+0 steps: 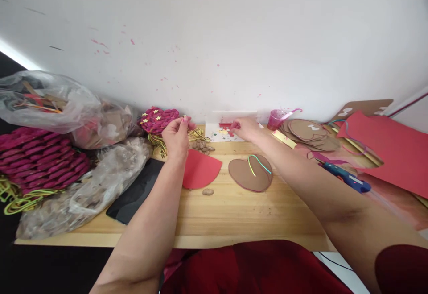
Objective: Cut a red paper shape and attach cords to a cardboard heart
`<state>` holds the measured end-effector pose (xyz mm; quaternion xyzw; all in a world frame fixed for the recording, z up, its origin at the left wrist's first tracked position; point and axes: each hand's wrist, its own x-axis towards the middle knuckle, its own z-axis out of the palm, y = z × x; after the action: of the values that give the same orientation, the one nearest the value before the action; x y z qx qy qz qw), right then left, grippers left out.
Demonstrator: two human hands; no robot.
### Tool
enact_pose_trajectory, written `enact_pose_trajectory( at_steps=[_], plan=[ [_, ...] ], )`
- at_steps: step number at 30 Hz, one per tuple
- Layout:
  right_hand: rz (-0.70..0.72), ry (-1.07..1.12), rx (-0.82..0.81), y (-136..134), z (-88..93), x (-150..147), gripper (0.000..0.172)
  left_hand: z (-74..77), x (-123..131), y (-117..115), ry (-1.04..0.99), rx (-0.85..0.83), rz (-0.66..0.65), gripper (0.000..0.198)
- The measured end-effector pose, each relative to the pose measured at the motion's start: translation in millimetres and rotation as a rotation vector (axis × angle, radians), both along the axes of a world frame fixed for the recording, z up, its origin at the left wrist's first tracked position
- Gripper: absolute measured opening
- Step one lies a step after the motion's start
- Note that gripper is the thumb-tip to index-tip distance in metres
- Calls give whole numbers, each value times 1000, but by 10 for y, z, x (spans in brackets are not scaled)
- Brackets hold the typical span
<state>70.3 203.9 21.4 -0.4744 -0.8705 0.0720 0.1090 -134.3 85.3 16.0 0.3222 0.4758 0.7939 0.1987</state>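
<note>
My left hand (176, 137) is raised with thumb and fingertips pinched together; what lies between them is too small to make out. Behind it sits a magenta, bumpy piece (157, 119) dotted with gold stars, with yellow-green cord loops hanging from it. My right hand (246, 129) reaches over a white sheet (214, 133) scattered with small coloured stars (223, 131). Its fingers are drawn together at the stars, and anything in them is hidden. Between my forearms lie a red rounded cutout (202, 169) and a brown heart-shaped cardboard (247, 173) bearing yellow and teal cords.
Peanuts (201, 146) lie behind the red cutout. At left are plastic bags (110, 173), a larger magenta piece (36, 160) and a black flat object (138, 191). At right are a pink cup (277, 119), cardboard cutouts (306, 133), a blue glue gun (347, 178) and red sheets (388, 147).
</note>
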Motion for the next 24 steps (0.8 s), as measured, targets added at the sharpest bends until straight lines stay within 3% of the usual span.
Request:
enact_pose_trajectory(
  at_steps=[4, 10, 18, 24],
  plan=[
    [111, 2, -10, -33, -13, -365, 17, -7, -5, 1, 27, -12, 10, 27],
    [119, -42, -31, -30, -45, -715, 25, -4, 0, 4, 18, -1, -16, 29],
    [104, -89, -49, -55, -32, -794, 18, 12, 23, -18, 38, -11, -27, 28],
    [75, -84, -29, -50, -45, -661, 18, 3, 21, -12, 45, -38, -23, 29]
  ],
)
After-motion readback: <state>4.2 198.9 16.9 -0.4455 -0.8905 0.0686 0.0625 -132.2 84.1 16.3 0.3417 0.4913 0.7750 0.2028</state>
